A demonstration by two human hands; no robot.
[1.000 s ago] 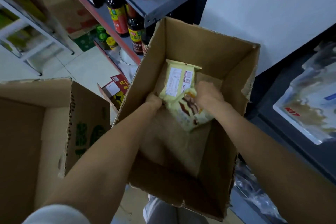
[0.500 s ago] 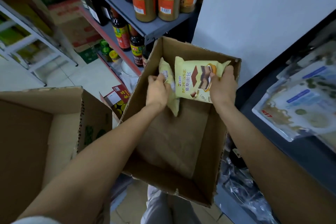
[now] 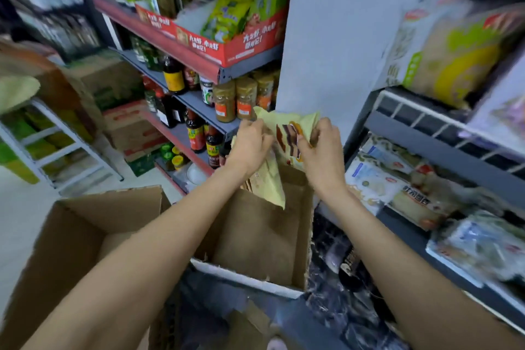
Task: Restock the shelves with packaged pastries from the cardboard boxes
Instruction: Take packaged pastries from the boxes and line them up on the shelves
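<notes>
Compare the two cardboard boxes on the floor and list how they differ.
The box under the hands stands directly below the left hand and right hand, which hold yellow pastry packets above it; the left box sits off to the side, with no hand over it. The box under the hands has a torn, ragged near rim; the left box's far rim looks cleaner. Both are plain brown cardboard, open at the top, with nothing visible inside.

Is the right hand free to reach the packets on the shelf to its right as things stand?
Probably not yet: the right hand grips a pastry packet, though nothing blocks the way to the shelf packets.
</notes>
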